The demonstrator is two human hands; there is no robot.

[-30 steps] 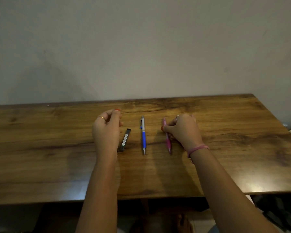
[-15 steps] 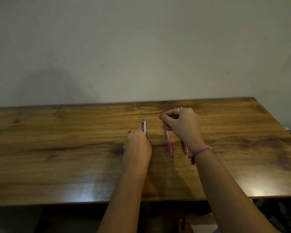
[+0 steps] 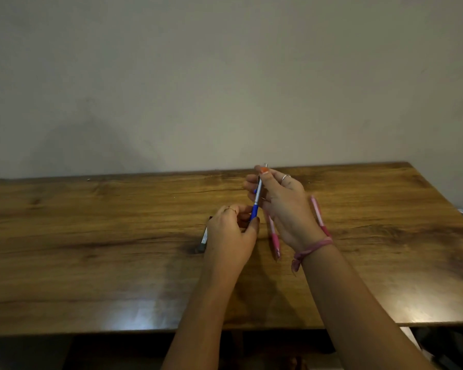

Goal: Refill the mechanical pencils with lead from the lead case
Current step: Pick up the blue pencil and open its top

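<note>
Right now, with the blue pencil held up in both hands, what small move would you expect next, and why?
Probably pulling the cap off the top of the blue pencil. The left hand grips its lower blue part, while the right hand pinches near the silver top end. The lead case lies untouched on the table, as do the two pink pencils, so opening comes before any lead goes in.

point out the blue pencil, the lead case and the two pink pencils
blue pencil (image 3: pixel 255 211): head view, blue grip section
lead case (image 3: pixel 204 238): head view, white label
pink pencils (image 3: pixel 274 240) (image 3: pixel 317 209): head view, barrels
</note>
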